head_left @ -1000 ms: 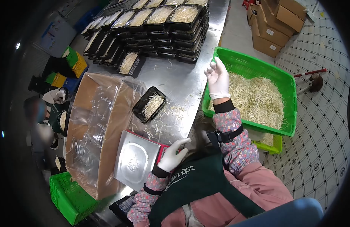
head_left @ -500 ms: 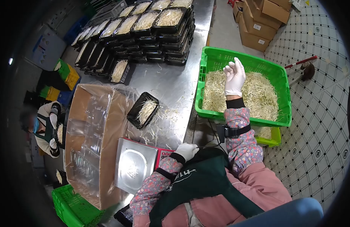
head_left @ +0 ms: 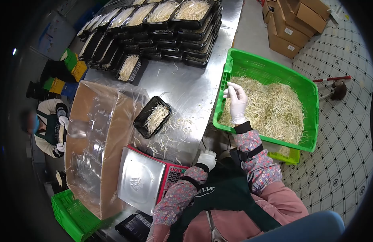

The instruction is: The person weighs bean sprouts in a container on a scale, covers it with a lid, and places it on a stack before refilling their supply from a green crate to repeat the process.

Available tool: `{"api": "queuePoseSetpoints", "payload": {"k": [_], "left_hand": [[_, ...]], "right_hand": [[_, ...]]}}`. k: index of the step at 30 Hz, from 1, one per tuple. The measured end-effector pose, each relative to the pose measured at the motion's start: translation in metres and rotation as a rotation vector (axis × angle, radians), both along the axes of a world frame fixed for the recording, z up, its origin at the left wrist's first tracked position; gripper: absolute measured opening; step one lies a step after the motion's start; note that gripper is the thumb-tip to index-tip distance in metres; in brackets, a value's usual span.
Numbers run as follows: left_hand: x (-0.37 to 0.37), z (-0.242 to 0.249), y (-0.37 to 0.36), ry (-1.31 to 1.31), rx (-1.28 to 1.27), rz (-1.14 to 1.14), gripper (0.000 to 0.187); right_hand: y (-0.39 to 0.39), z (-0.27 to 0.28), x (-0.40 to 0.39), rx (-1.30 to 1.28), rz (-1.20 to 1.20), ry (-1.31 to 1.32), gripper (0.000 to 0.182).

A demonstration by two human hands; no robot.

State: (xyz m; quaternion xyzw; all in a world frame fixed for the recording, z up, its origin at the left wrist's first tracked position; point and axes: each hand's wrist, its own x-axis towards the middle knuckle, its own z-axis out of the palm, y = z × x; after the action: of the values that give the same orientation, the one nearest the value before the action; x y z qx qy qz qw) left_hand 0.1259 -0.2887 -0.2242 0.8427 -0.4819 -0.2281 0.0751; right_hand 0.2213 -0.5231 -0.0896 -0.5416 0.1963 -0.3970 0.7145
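Observation:
My right hand (head_left: 238, 104), in a white glove, is raised over the left part of a green crate (head_left: 311, 97) of bean sprouts (head_left: 271, 109). Its fingers are bent and partly apart, with nothing visible between them. Near the table's front edge, beside a red scale (head_left: 142, 179), is my gloved left hand (head_left: 207, 159). Its fingers are curled, and whether they hold anything is hidden. A black tray (head_left: 152, 117) partly filled with sprouts rests on the metal table (head_left: 190, 88), with loose sprouts scattered to its right.
Stacked sprout trays (head_left: 190, 32) stand at the back. A carton (head_left: 101, 149) of clear plastic containers is left of the scale. Another person (head_left: 51, 127) is at the far left, holding a tray. Brown boxes (head_left: 291, 28) stand at the back right.
My right hand has moved left and lower over the crate, and its fingers have bent. My left hand has shifted slightly right, showing more of the scale's keypad. The whole view has shifted.

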Motion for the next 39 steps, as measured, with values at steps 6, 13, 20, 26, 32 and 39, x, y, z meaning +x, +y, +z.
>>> {"api": "queuePoseSetpoints", "payload": {"k": [6, 13, 20, 26, 32, 39], "left_hand": [[-0.035, -0.056, 0.025, 0.735, 0.390, -0.009, 0.045], [-0.032, 0.037, 0.028, 0.748, 0.126, 0.472, 0.019], [-0.014, 0.049, 0.027, 0.336, -0.232, 0.416, 0.010], [0.000, 0.058, 0.005, 0.554, -0.497, 0.773, 0.015], [0.027, 0.033, -0.026, 0.768, -0.520, 0.768, 0.025], [-0.023, 0.080, -0.101, 1.350, -0.384, 0.699, 0.035]], "right_hand": [[0.004, -0.014, 0.004, -0.050, 0.103, 0.101, 0.018], [-0.056, 0.043, -0.010, -0.172, 0.074, 0.037, 0.018], [-0.229, 0.142, -0.081, -0.444, -0.291, 0.011, 0.021], [-0.379, 0.228, -0.219, -0.553, -0.606, 0.095, 0.033], [-0.348, 0.313, -0.396, -0.762, -0.916, 0.139, 0.033], [-0.219, 0.321, -0.567, -0.911, -0.988, 0.550, 0.029]]}}
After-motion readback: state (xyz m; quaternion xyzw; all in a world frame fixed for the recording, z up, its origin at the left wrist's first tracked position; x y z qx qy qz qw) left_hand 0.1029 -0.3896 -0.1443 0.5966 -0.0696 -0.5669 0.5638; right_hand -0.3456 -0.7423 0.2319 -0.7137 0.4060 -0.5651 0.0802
